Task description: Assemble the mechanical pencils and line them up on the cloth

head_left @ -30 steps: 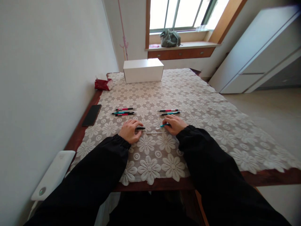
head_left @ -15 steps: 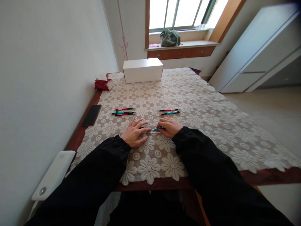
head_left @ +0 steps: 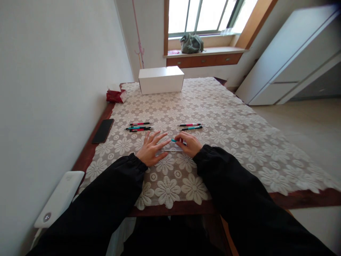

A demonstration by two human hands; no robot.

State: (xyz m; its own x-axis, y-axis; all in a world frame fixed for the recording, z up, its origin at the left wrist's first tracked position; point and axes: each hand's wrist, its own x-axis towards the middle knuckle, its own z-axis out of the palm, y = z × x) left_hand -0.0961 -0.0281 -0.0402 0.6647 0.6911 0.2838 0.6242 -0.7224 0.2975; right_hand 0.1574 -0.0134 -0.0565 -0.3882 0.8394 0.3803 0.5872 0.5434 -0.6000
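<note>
Two black, loose fabric sleeves reached forward over the near wooden edge of the table [head_left: 306, 199], which was covered by a cream lace tablecloth [head_left: 229, 142] patterned with large openwork daisies. The left hand [head_left: 151, 150] lay flat on the lace, fingers spread and released, holding nothing. Just beside it, the right hand [head_left: 188, 144] was curled, its fingertips pinching a slim teal pen piece [head_left: 174, 140] whose rounded end poked out toward the left hand's fingertips. A thin, pale, straight refill [head_left: 173, 150] lay on the cloth between the two hands, near the fingertips of both; whether either touched it could not be told.

Farther out, three slender pens [head_left: 139, 127] in red, teal and black lay in a tight group on the left, and two more pens [head_left: 190, 126] lay parallel on the right. A flat, glossy black phone [head_left: 103, 131] rested on bare wood at the left edge. Beyond sat a crumpled red packet [head_left: 115, 96] and a smooth white rectangular box [head_left: 161, 79].
</note>
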